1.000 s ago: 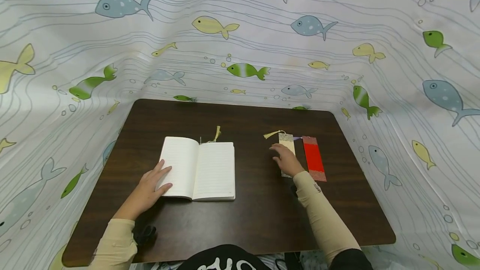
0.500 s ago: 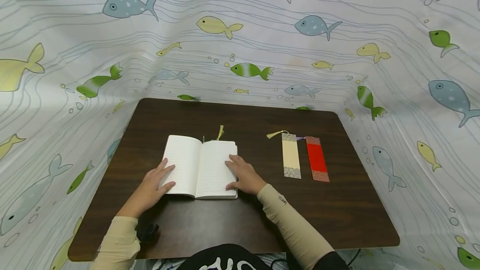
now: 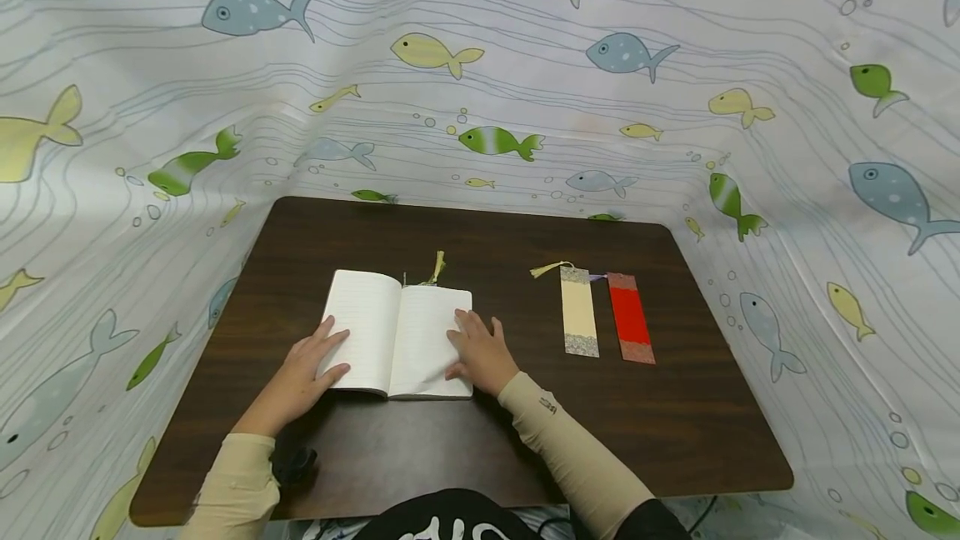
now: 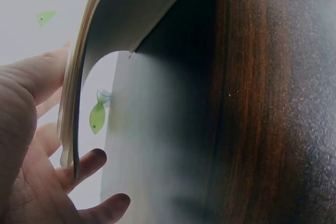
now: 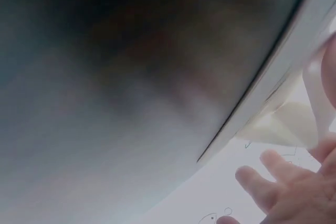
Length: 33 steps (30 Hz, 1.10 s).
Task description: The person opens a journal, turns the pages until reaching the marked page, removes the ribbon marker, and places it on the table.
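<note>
An open notebook (image 3: 363,332) with lined pages lies on the dark table, a yellow tassel (image 3: 439,263) sticking out past its top edge. My left hand (image 3: 300,377) grips the left half by its outer edge, thumb over the pages; in the left wrist view, fingertips (image 4: 94,161) show beyond the cover. At the right edge, my right hand (image 3: 483,352) pinches a page, which buckles near the thumb. In the right wrist view that lifted page (image 5: 286,124) curves up from the block, and several fingers (image 5: 257,182) are spread below it.
Right of the notebook lie a cream bookmark (image 3: 578,307) with a yellow tassel and a red bookmark (image 3: 631,315). A fish-print curtain (image 3: 480,90) surrounds the table (image 3: 675,432) at the back and sides.
My right hand has left the cream bookmark and moved left to the notebook's right page, which now buckles under its fingers. The left hand has stayed at the left edge.
</note>
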Motion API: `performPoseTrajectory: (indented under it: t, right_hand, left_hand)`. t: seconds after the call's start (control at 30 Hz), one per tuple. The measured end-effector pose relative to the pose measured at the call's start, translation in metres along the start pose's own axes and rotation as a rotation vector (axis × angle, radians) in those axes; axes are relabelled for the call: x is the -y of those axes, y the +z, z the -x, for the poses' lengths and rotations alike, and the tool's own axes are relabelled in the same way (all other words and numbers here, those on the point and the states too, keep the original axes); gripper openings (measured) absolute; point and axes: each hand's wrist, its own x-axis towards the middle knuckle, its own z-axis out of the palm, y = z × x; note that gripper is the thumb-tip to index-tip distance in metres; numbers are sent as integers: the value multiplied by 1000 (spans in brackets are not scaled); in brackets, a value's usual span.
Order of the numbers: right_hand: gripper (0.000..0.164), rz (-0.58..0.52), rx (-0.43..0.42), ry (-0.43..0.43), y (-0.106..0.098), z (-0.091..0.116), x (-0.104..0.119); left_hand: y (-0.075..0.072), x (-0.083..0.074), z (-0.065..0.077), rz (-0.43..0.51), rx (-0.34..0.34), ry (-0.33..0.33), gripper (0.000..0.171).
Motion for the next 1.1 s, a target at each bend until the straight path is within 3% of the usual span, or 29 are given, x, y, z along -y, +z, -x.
performPoseTrajectory:
  t: [0.1, 0.23, 0.4, 0.53, 0.67, 0.77, 0.87, 0.97, 1.03, 1.1]
  right_hand:
    - [81, -29, -60, 33, -1, -1, 4]
    - [109, -103, -90, 90, -3, -6, 11]
    - [125, -277, -125, 124, -10, -11, 24]
    - [114, -602, -83, 90, -18, -15, 33]
    - [99, -1060, 69, 95, -26, -19, 40]
    - [92, -1247, 164, 91, -27, -24, 46]
    - [105, -1234, 231, 3, -28, -29, 54]
    - [120, -1082, 279, -106, -26, -33, 62]
    - [117, -964, 323, -145, -24, -34, 67]
    - [103, -866, 340, -156, -19, -35, 72]
  left_hand:
    - [0, 0, 1, -4, 0, -4, 61]
    - [1, 1, 1, -2, 1, -11, 61]
    - [1, 4, 0, 7, 8, -23, 60]
    - [1, 5, -1, 15, 6, -33, 58]
    - [-1, 4, -2, 28, -15, -23, 54]
    - [-1, 4, -4, 64, -49, -4, 49]
    - [-1, 4, -5, 128, -72, 6, 50]
    - [-1, 5, -6, 197, -85, 16, 55]
    - [-2, 4, -7, 254, -80, 27, 59]
    - [-2, 4, -9, 267, -96, 48, 58]
